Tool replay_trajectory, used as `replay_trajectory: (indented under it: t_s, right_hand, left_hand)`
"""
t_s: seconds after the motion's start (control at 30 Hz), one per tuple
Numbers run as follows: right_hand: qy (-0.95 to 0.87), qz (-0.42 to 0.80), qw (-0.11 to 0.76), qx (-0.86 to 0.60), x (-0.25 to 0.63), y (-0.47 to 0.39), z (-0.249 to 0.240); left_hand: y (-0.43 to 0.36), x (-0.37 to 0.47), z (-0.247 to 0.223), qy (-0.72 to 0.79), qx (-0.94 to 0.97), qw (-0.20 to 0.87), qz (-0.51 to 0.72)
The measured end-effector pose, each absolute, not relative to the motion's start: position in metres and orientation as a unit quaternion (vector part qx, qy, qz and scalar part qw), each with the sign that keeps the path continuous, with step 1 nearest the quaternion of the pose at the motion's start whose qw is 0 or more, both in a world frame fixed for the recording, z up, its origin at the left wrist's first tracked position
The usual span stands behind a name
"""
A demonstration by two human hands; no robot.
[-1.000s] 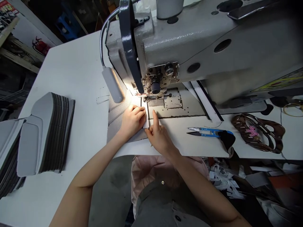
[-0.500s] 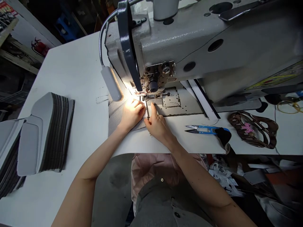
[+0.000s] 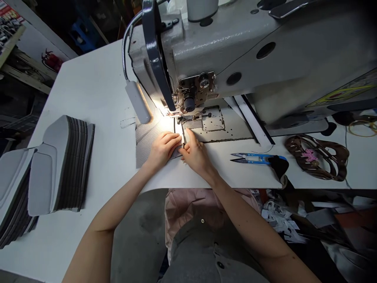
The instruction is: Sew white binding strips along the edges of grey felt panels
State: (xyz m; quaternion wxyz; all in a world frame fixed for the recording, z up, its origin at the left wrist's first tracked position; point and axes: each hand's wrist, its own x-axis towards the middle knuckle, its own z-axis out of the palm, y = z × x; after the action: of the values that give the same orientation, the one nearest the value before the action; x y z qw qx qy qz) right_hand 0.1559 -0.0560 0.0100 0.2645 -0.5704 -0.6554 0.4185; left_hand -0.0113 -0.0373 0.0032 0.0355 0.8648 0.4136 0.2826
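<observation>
Grey fabric point(image 3: 142, 152) lay under sewing machine point(image 3: 232, 51); your left hand point(image 3: 163, 148) rested atop, right hand point(image 3: 196, 156) at edge; whether grips clamped, couldn't tell.

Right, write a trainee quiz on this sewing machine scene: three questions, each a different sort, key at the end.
1. Multiple choice: which of these is the left hand touching?
A) scissors
B) grey cloth
C) lamp

2. True or false: the scissors lie on the table, nearer the right hand than the left hand.

3. Fill in the blank: from the wearer's view, the stacks of grey pieces stand to the ____ of the lamp.

Key: 1. B; 2. True; 3. left.
</observation>
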Motion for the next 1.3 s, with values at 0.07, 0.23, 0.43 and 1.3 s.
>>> replay_trajectory:
  t_s: [0.07, 0.23, 0.43, 1.3]
  right_hand:
    - [-0.656, 0.414, 0.259, -0.575, 0.156, -0.054, 0.011]
    - [-0.666, 0.407, 0.221, -0.585, 0.158, -0.051, 0.019]
    - [-0.697, 0.317, 0.139, -0.629, 0.159, -0.052, 0.023]
    - [-0.863, 0.157, 0.020, -0.479, 0.185, -0.064, 0.018]
  left_hand:
    - [-0.038, -0.012, 0.003, 0.409, 0.867, 0.034, 0.282]
    - [-0.039, -0.014, 0.006, 0.411, 0.862, 0.049, 0.292]
    - [-0.036, -0.008, 0.010, 0.407, 0.858, 0.074, 0.303]
    - [-0.023, -0.027, 0.008, 0.343, 0.914, 0.035, 0.212]
